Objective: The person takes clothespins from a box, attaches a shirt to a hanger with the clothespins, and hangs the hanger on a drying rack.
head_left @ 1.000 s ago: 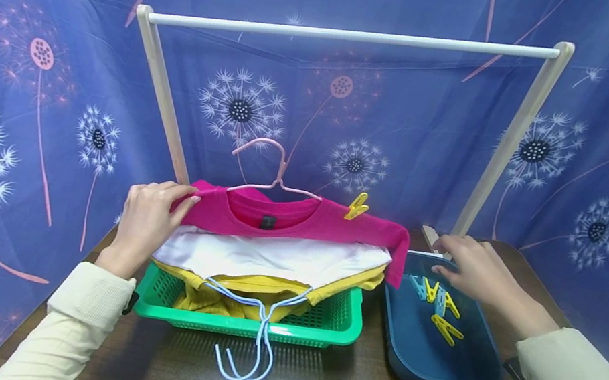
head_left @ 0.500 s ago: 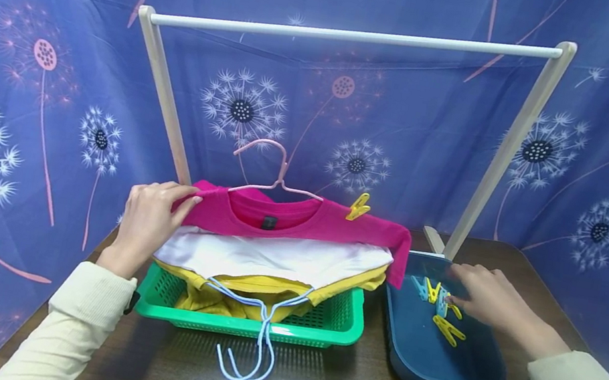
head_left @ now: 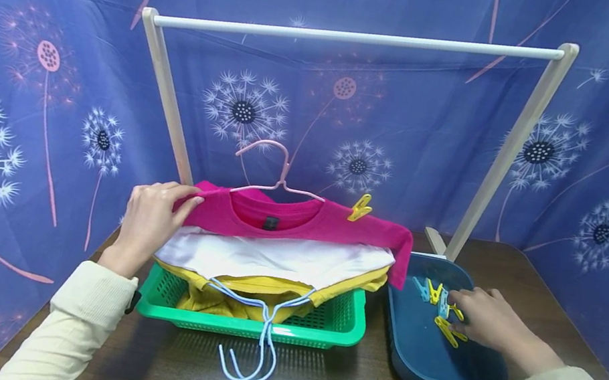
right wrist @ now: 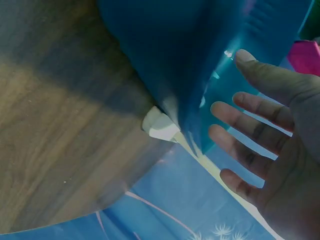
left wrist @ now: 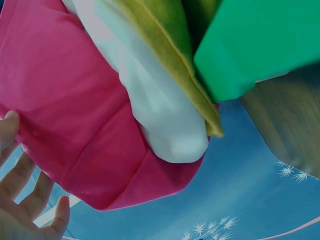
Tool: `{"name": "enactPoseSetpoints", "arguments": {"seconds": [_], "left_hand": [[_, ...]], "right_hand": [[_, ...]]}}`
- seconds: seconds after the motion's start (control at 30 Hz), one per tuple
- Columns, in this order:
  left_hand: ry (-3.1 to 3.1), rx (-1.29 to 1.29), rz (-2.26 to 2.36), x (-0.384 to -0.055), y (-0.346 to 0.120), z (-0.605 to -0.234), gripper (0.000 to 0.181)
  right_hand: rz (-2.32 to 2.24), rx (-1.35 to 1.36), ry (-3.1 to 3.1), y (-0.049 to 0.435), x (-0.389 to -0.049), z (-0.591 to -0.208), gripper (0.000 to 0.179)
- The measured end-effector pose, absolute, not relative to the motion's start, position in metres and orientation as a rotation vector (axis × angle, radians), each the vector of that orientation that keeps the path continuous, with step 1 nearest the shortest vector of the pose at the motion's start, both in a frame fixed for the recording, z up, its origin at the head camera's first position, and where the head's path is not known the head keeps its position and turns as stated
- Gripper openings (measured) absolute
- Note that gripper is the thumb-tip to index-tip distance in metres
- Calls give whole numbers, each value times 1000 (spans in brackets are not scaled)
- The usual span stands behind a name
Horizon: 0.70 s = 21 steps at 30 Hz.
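Left hand pinching pink shirt by shoulder, left of frame centre. Right hand hanging at clothespins in blue bin, lower right; grip loose, fingers spread, nothing visibly held. Pins probably feeling light, springy; best squeezing handle ends.

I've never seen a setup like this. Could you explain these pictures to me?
No machine here: a person works bare-handed. The wide view comes from a head camera; the two close ones come from cameras on each wrist. On the table stand a green basket piled with clothes, a dark blue bin and a clothes rack. The left hand pinches a magenta shirt on a pink hanger. The right hand is at the clothespins in the bin; whether it touches one is unclear.
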<state>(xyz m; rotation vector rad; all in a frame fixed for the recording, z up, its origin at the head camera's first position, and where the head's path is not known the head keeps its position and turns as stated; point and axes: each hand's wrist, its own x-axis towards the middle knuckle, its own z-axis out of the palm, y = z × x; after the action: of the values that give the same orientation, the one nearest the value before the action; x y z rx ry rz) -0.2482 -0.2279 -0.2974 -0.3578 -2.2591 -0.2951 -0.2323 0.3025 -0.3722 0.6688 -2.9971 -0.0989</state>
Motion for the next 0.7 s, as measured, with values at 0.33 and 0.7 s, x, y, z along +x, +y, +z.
{"name": "enactPoseSetpoints", "arguments": {"seconds": [0.33,0.7], "left_hand": [[-2256,-350,-323,-250,-230,-299,18],[-2227,-341,-363,-250,-238,-302,16]], "right_hand": [[-172,729,-2994,305,-230,-382,38],[-173,727,-2996,309,-229,-394,43]]}}
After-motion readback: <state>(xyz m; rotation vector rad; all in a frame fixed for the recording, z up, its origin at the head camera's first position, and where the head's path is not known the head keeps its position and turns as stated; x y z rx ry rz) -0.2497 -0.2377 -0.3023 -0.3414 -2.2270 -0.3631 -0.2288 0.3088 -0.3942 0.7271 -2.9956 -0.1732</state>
